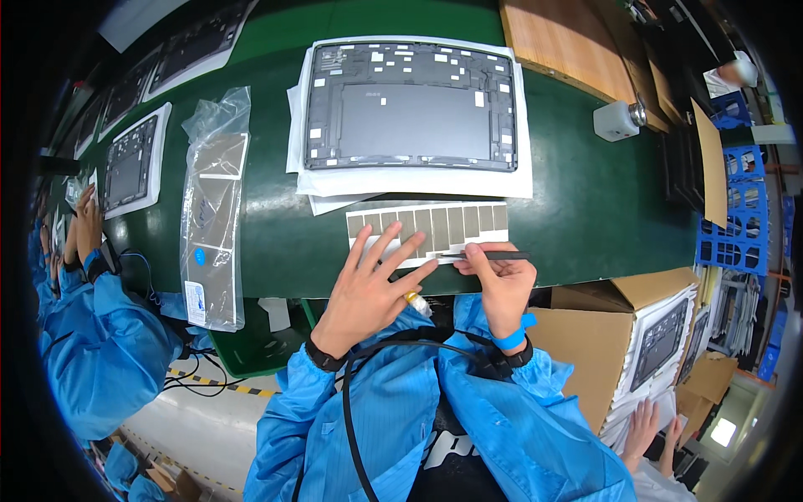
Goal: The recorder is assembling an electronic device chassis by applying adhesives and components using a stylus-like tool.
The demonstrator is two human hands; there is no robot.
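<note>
A white-backed sheet of grey rectangular stickers [468,219] lies near the front edge of the green table. My left hand [365,293] rests with fingers spread, the fingertips on the sheet's left and middle part. My right hand [504,289] pinches a pair of black tweezers [506,255]. Their tips point left and meet the sheet's lower edge near my left index finger; whether they grip a sticker is too small to tell. Beyond the sheet, a dark tablet-like housing [414,117] dotted with small white pieces lies on white sheets.
A clear plastic bag [216,192] holding more grey sheets lies left. A white bottle with a metal top [617,121] stands right, near a wooden board [569,46]. Cardboard boxes [581,351] stand below right. At left, a co-worker's hand [87,222] is beside another housing [131,163].
</note>
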